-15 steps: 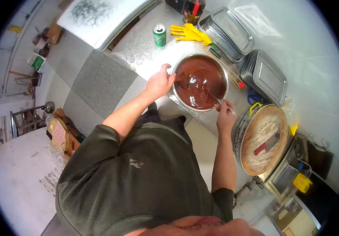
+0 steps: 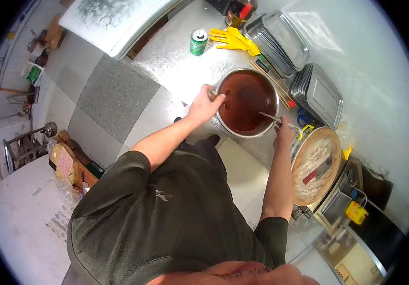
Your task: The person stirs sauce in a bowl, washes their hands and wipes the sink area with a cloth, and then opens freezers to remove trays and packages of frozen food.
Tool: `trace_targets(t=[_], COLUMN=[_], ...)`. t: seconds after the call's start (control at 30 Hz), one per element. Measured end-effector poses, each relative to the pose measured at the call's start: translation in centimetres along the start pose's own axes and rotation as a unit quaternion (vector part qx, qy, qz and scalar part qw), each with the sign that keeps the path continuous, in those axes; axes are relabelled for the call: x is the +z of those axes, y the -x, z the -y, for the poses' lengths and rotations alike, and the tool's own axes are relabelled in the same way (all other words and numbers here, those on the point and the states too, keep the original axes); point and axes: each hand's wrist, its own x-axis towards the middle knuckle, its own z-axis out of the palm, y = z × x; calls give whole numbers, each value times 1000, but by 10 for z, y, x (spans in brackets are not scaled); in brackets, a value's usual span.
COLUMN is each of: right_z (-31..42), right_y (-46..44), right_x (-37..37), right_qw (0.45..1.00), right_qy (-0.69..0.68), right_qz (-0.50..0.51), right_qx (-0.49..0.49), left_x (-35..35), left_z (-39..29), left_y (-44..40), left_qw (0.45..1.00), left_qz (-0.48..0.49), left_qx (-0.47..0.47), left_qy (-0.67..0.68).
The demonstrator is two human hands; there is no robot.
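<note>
A round metal pot (image 2: 246, 134) on the steel counter holds a dark red-brown liquid (image 2: 249, 102). My left hand (image 2: 206, 104) is closed at the pot's left rim, thumb over the edge, with something at the inner wall below it too dark to make out. My right hand (image 2: 284, 132) grips a thin metal utensil (image 2: 269, 115) at the pot's lower right; its tip reaches into the liquid. Thin sticks (image 2: 280, 88) lie just right of the pot.
Behind the pot are a green can (image 2: 198, 42), yellow gloves (image 2: 233, 40) and a dark bottle (image 2: 239, 13). Metal trays (image 2: 280, 42) are stacked at the right, with more trays (image 2: 321, 92) nearby. A round board (image 2: 314, 166) bears a red-handled cleaver (image 2: 316, 172).
The pot appears slightly further right in view. My right hand and the utensil have moved toward the pot's right rim. The liquid's surface looks smoother, with fewer bright reflections.
</note>
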Motion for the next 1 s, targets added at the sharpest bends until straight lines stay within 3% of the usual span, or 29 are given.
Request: trace_targets(t=[0.23,0.47,0.57,0.63,0.67,0.73,0.9,1.0], right_z=[-8,-23,-26,17,5,6,3,15], right_y=[-12,-37,-54,-2,-19,-20,-40,-28], right_x=[10,15,12,22,23,31,50,70], right_qw=[995,958,946,928,917,914,925,913], right_qy=[-80,-201,-191,-180,-178,-168,-94,-70], right_qz=[46,174,215,297,325,337,344,377], right_qx=[33,105,147,135,148,153,129,135], left_x=[5,22,40,38,31,35,22,10], left_z=[2,1,19,3,-3,7,-15,-47], left_y=[3,8,0,6,14,16,33,77], left_qw=[1000,996,993,990,991,986,993,997], left_qz=[-20,-82,-108,-99,-123,-165,-107,-63], left_qx=[18,-15,7,-62,-38,-4,-41,24], left_qy=[16,30,53,84,24,28,10,26])
